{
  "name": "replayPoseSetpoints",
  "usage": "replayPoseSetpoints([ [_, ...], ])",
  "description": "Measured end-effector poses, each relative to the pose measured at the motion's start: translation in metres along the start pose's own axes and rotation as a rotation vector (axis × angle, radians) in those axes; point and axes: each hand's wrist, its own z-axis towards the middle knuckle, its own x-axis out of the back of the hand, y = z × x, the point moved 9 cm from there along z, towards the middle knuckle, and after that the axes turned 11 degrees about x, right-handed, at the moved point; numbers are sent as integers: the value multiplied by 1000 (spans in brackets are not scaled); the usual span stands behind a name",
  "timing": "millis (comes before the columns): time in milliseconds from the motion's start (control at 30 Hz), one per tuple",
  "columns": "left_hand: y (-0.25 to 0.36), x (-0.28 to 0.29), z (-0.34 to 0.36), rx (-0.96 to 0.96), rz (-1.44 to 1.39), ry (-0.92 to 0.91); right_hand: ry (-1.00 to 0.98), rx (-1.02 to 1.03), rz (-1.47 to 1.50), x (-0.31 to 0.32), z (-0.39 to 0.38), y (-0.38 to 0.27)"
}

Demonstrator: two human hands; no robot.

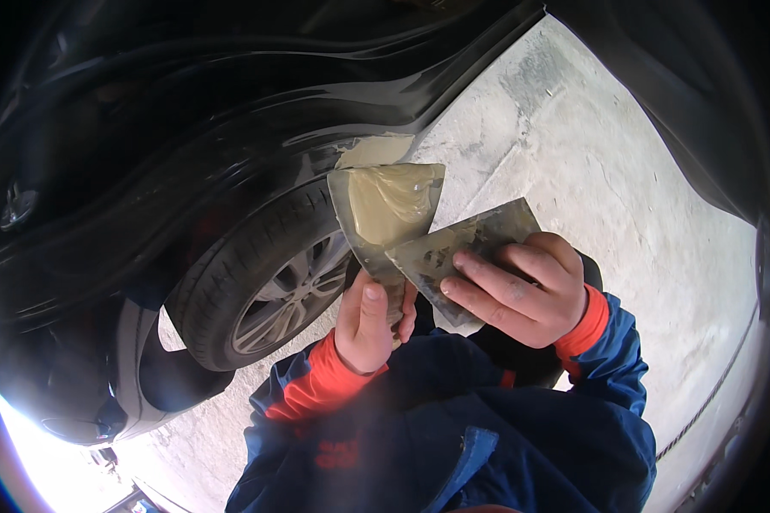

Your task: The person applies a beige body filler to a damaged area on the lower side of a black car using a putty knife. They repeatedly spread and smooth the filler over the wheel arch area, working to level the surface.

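My left grip (370, 332) pinches a grey flared spreader (375, 253) face-up near the black car panel (231, 107), likely so its creamy beige paste (389, 205) stays put; my right grip (529, 286) pinches a grey rectangular plate (443, 256) alongside.

Pale, scuffed concrete floor (659, 231) stretches beside and beneath a black car (103, 188), marked by a darker grey smudge (535, 73) toward the top and by faint scratches. A thin, dark line (712, 400), possibly a cord or a seam, curves across the floor at right. Strong white light (38, 466) glares at lower left, washing out most detail there.
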Motion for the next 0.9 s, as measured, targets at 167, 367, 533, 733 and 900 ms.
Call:
replayPoseSetpoints([
  [167, 2, -5, -4, -2, 76, 11, -57, 10, 15, -10, 7, -4],
  [367, 1, -9, -6, 39, 132, -5, -78, 20, 114, -6, 1, -2],
  [533, 0, -10, -5, 5, 130, 27, 12, 6, 39, 5, 2, -5],
  [733, 1, -18, -6, -3, 170, 66, -57, -81, 138, -11, 3, 0],
  [900, 4, 5, -5, -24, 118, 185, -62, -65, 257, -12, -13, 14],
])
